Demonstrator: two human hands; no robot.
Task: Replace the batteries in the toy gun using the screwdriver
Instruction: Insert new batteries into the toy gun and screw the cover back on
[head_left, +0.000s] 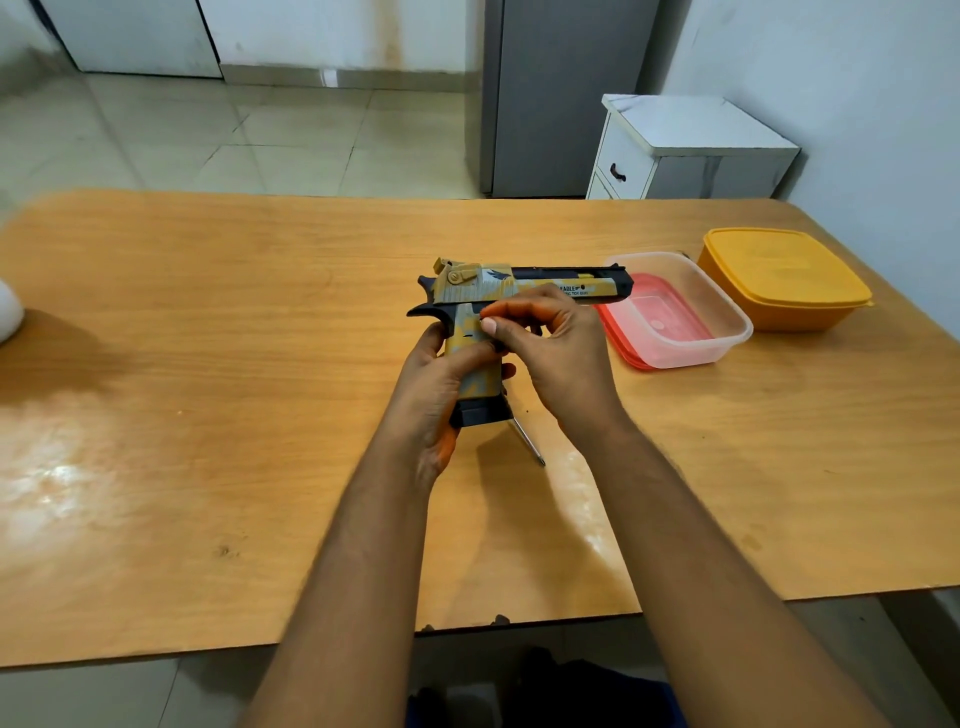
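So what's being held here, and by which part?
The toy gun: left hand grips its handle, right hand pinches at the handle's side.

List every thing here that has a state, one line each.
Tan-and-black plastic toy gun: held above the table, muzzle pointing right.
Left hand: grips the toy gun's handle.
Right hand: pinches at the handle.
Metal screwdriver: lying unused.
Clear plastic container: open.
Yellow plastic container: lidded.

head view | looks forward-down | close over table (208, 364) | single view
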